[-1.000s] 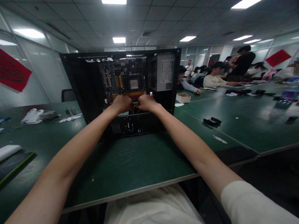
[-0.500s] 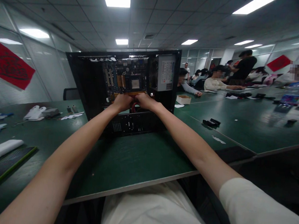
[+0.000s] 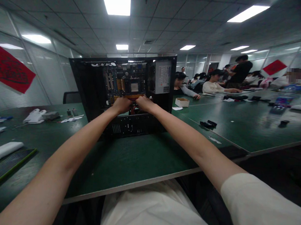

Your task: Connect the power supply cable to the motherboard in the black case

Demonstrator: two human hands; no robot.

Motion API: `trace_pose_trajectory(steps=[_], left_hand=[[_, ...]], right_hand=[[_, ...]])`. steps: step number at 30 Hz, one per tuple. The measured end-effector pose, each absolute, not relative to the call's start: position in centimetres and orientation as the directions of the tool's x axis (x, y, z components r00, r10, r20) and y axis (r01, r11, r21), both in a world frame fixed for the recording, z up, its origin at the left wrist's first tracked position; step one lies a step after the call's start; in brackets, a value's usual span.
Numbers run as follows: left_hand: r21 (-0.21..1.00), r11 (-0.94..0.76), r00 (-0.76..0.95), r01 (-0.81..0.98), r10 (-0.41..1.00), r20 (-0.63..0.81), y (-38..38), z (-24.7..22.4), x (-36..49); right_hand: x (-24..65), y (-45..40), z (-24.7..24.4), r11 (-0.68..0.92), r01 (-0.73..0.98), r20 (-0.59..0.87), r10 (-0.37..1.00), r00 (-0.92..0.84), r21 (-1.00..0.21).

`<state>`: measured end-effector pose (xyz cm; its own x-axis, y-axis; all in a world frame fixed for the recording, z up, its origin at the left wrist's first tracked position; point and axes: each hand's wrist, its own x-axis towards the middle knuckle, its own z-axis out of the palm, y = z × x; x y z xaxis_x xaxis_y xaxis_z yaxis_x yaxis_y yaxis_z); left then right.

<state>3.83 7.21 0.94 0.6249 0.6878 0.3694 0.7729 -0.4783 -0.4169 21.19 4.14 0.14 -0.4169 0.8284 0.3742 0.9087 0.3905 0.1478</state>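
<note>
An open black computer case stands on the green table with its inside facing me. Within it are a motherboard, a pale square processor socket and a silver power supply. My left hand and my right hand are both closed, close together at the motherboard's lower edge below the socket. A thin reddish-orange strip shows between them, beside the orange slots. Whatever the fingertips grip is hidden. Dark and red cables hang just beneath my hands.
On the green table, white plastic pieces and a green-edged tray lie to the left. A small white box and black parts lie to the right. Several people sit or stand beyond, one in black.
The whole view has shifted slightly, so the case and table sit a little lower and further left on the right side. Both hands stay closed at the same place on the motherboard.
</note>
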Motion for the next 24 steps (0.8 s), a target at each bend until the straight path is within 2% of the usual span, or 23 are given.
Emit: trace_pose_trajectory(steps=[4,10,24], left_hand=[[-0.426,-0.482,0.634,0.766,0.678,0.373,7.5,0.9,3.7],[-0.416,-0.49,0.635,0.766,0.678,0.371,7.9,0.8,3.7],[-0.35,-0.471,0.575,0.81,0.753,0.318,7.4,1.0,3.4]], right_hand=[[21.1,4.8,0.0,0.343,0.916,0.434,0.806,-0.401,0.209],[21.0,5.2,-0.1,0.337,0.909,0.45,0.792,-0.414,0.244],[21.3,6.2,-0.3,0.337,0.907,0.452,0.788,-0.418,0.252]])
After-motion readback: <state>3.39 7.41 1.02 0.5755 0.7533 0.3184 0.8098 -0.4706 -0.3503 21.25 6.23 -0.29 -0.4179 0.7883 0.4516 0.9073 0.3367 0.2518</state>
